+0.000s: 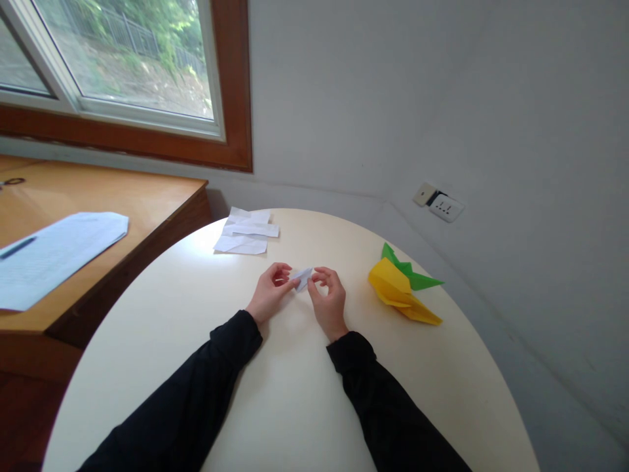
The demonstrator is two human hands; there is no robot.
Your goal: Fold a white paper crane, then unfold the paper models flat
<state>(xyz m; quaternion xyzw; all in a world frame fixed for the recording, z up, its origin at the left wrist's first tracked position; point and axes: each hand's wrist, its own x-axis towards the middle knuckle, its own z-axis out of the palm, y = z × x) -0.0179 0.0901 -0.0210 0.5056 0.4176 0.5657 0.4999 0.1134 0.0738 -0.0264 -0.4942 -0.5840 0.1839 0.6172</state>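
Left grip (pixel 271 290) and right grip (pixel 329 300), both in a pinch on folded white paper (pixel 303 278) (small, flat, angular).

Corner of a room with pale grey walls (pixel 334 85). Beyond the far left edge of the round tabletop (pixel 289 406) we see a sliding window (pixel 147 85) in a brown frame (pixel 236 85), with greenery (pixel 181 23) and a fence (pixel 130 33) outside. A wooden desk (pixel 113 193) stands beside the tabletop's left edge, where we note a bright glare (pixel 199 237). Beyond the far right edge, we find a white socket plate (pixel 446 208) on the wall. The dark reddish area at lower left is probably floor (pixel 19 419).
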